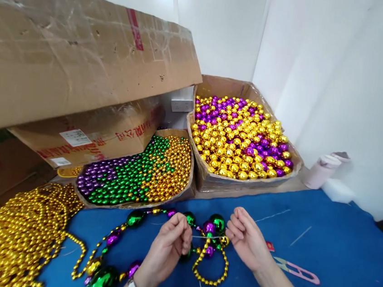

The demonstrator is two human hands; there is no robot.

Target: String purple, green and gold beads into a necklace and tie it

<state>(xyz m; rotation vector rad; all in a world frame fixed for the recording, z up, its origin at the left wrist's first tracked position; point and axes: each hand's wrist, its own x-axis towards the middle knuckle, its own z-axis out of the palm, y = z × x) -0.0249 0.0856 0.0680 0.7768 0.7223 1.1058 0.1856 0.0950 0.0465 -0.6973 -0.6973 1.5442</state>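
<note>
My left hand (169, 246) is closed in a pinch on a thin thread and a bead of a necklace (155, 231) of green, purple and gold beads lying on the blue table cover (320, 248). My right hand (246, 238) pinches the other end of the taut thread, fingers curled. Between the hands sit large green and purple balls (213, 225) and a small gold bead loop (211, 266). A watch is on my left wrist.
A heap of gold bead strings (13, 239) lies at the left. A shallow box (136, 174) holds purple, green and gold strings; a box (243, 137) of gold and purple balls stands behind. Cardboard flaps (67, 57) overhang at left. Pink snips (296, 269) lie right.
</note>
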